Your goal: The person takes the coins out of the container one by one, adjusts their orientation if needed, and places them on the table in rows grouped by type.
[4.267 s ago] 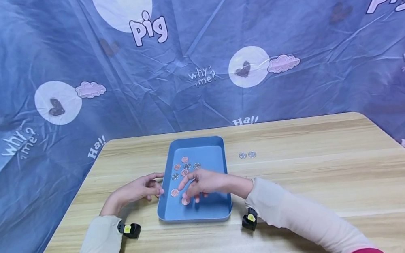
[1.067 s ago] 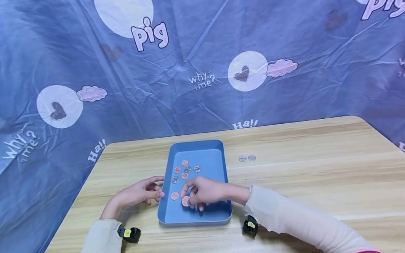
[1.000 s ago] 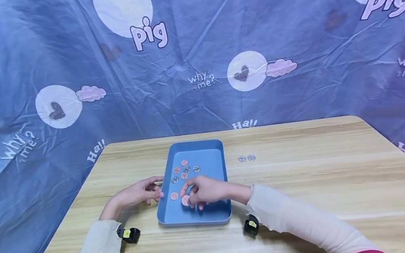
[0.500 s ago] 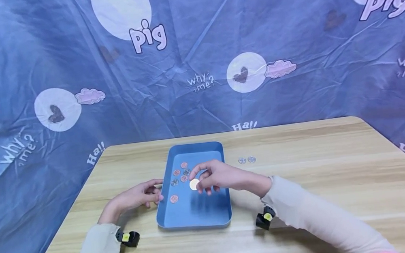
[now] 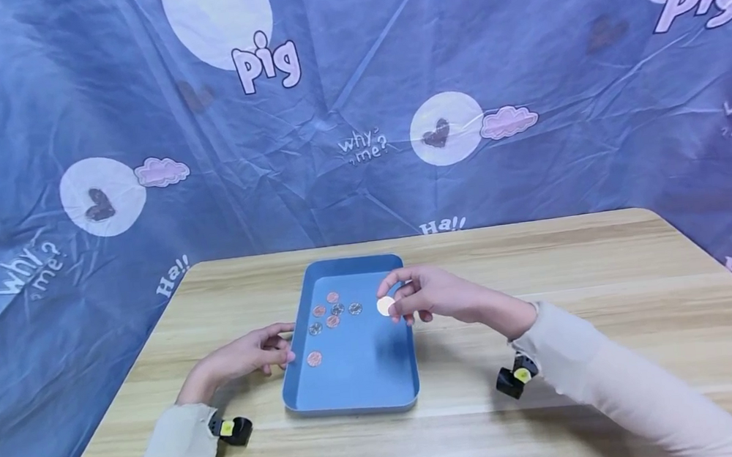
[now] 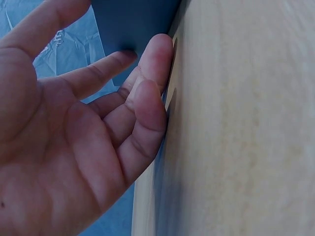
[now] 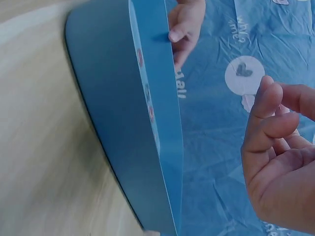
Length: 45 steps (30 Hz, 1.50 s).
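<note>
A round coin (image 5: 385, 306), pale and bright in the light, is pinched between the thumb and forefinger of my right hand (image 5: 442, 296). That hand hangs above the right rim of the blue tray (image 5: 355, 388). In the right wrist view the coin is hidden behind the right hand's fingers (image 7: 263, 105). My left hand (image 5: 246, 354) rests on the table with thumb and fingertips against the tray's left wall; its lower fingers (image 6: 150, 105) bend loosely at the tabletop. Inside the tray lie copper coins (image 5: 314, 358) and silver coins (image 5: 355, 308), mostly toward the back left.
The tray stands on a light wooden table (image 5: 576, 274). A blue printed cloth (image 5: 336, 55) hangs behind the table. Each wrist wears a small black camera, like the right wrist camera (image 5: 515, 376). My right hand covers the spot where two silver coins lay.
My right hand has pinched up the coin from the tray's front part, lifted it, and carried it rightward and back to the right rim. The left hand keeps its place.
</note>
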### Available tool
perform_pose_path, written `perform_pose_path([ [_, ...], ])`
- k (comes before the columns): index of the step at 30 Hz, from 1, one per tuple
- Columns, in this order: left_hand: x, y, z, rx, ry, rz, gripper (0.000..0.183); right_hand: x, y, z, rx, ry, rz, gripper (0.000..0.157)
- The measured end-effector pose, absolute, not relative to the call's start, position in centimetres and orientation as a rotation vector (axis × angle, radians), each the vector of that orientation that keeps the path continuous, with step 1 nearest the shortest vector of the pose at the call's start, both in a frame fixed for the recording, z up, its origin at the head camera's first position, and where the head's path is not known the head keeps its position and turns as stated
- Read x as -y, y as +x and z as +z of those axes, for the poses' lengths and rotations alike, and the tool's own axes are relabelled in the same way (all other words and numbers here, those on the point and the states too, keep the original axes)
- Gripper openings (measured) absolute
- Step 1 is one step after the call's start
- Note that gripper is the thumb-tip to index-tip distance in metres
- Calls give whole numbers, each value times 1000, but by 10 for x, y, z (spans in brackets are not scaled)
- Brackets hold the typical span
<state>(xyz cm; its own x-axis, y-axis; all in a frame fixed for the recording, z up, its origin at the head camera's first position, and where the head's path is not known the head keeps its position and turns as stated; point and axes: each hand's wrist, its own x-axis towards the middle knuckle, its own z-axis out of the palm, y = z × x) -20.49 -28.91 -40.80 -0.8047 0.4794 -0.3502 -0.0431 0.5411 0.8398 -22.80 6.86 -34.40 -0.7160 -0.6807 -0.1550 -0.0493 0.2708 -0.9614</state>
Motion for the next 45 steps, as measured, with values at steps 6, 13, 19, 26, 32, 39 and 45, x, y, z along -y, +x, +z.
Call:
perform_pose_path([
  [6, 287, -207, -407, -2215, 355, 1240, 74, -88, -231, -343, -2025, -635, -1476, 32],
  [13, 288, -206, -406, -2194, 365, 1256, 73, -112, -235, -352, -2096, -615, -1460, 39],
  [19, 288, -205, -405, -2199, 363, 1254, 72, -126, -241, -363, -2100, -597, -1460, 43],
  [26, 287, -207, -405, -2205, 352, 1247, 72, -134, -245, -371, -2103, -549, -1458, 42],
  [32, 287, -208, -405, -2204, 350, 1248, 73, -141, -247, -384, -2120, -492, -1445, 42],
  [39, 288, -208, -408, -2199, 350, 1247, 73, -148, -247, -399, -2104, -463, -1444, 45],
  [45, 289, -208, -409, -2202, 349, 1249, 72, -150, -248, -409, -2119, -427, -1414, 39],
])
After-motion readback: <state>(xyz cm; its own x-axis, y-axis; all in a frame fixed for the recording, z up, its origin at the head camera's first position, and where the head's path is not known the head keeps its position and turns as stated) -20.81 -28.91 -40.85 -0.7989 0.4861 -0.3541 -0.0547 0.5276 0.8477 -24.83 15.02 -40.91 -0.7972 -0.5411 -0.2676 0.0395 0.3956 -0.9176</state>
